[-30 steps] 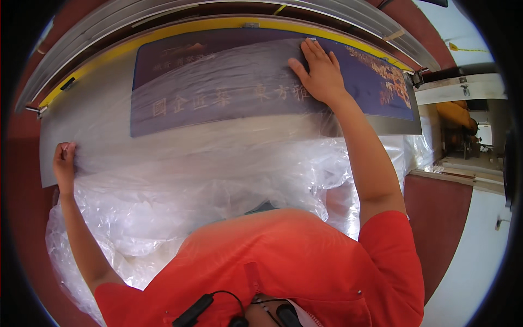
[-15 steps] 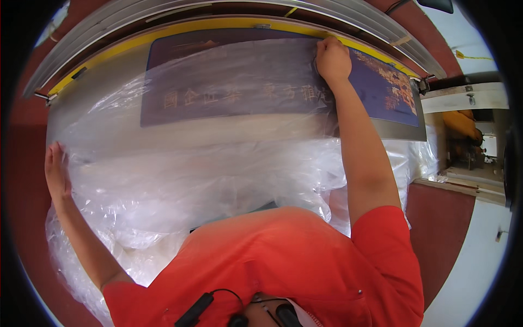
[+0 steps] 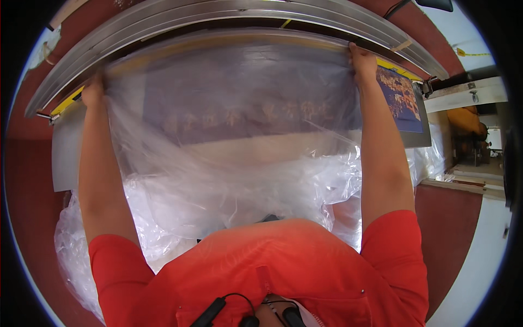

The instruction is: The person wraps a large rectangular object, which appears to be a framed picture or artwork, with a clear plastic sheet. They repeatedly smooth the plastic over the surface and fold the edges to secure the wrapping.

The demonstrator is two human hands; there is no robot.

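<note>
"Gripping something with both hands?"

"Yes. My right hand (image 3: pixel 364 62) is closed, thumb against fingers, on the far edge of a wide sheet of clear plastic film (image 3: pixel 239 177). My left hand (image 3: pixel 93 91) is blurred; I judge it pinched on the same edge, since the film runs taut from it, but I can't tell each finger's place."

"Why so far apart?"

"Probably so that the edge is stretched straight instead of sagging."

"And where does it lie?"

"Over a flat grey panel (image 3: pixel 68 147), covering most of its dark blue printed picture (image 3: pixel 402 111); the right end, with a golden-leaved tree (image 3: pixel 396 86), is bare. Nearer me the film bunches in shiny folds, slack that likely leaves me room to reach."

"Beyond your hands?"

"A narrow yellow strip (image 3: pixel 396 67) borders the panel's far side. Past it runs a long silver metal rail (image 3: pixel 163 16), probably bowed only by the lens."
</note>
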